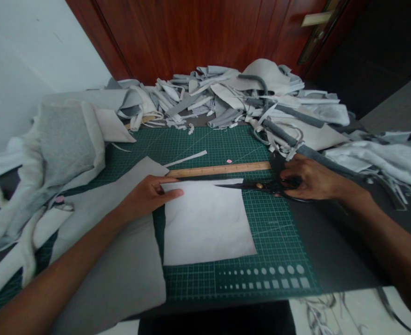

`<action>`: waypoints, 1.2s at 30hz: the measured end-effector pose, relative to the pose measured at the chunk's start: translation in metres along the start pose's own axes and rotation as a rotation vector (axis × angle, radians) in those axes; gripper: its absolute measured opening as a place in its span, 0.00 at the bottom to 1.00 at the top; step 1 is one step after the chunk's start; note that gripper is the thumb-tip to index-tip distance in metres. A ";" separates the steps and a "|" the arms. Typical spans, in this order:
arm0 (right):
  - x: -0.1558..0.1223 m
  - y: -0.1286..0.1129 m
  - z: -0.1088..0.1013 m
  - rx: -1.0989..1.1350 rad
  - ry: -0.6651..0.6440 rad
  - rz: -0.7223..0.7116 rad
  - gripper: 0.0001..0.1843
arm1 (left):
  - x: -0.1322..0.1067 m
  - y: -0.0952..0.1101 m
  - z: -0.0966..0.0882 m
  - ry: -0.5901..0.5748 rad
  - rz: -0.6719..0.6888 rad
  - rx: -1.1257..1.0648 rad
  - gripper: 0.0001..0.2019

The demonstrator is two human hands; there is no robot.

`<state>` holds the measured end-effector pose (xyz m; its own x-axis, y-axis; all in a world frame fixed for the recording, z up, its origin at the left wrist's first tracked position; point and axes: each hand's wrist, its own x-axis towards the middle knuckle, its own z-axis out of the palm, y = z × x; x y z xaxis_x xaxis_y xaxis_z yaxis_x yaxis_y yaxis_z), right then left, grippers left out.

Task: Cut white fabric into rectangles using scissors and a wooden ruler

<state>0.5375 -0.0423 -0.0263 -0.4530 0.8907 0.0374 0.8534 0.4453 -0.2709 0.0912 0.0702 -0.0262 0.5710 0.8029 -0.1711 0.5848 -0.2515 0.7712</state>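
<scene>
A roughly square white sheet [205, 223], paper or thin leather, lies on the green cutting mat [271, 242]. My left hand [153, 195] pinches its upper left corner between thumb and fingers. From the right, my right hand [306, 179] grips black scissors [259, 185], with their blades at the sheet's top right edge. A narrow cut strip seems to run along that top edge. Just beyond it lies a wooden ruler [222, 170]. Under my left forearm is a larger grey sheet [118, 260].
Heaps of grey and white scraps [205, 97] line the back of the table, before a wooden door [198, 37]. Folded pale material [66, 135] is piled at the left. A thin white strip [188, 158] and a small pink piece [229, 161] lie beyond the ruler.
</scene>
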 end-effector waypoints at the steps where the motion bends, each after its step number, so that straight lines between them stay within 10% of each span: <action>1: 0.000 0.002 0.001 -0.002 0.009 -0.017 0.18 | 0.000 0.000 0.001 0.004 0.003 0.002 0.23; 36: 0.006 -0.005 -0.002 -0.098 -0.058 0.052 0.20 | -0.001 -0.004 0.005 0.005 0.047 0.011 0.24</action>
<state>0.5315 -0.0390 -0.0231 -0.4188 0.9076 -0.0305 0.8961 0.4076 -0.1757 0.0909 0.0675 -0.0318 0.5956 0.7925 -0.1316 0.5632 -0.2951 0.7718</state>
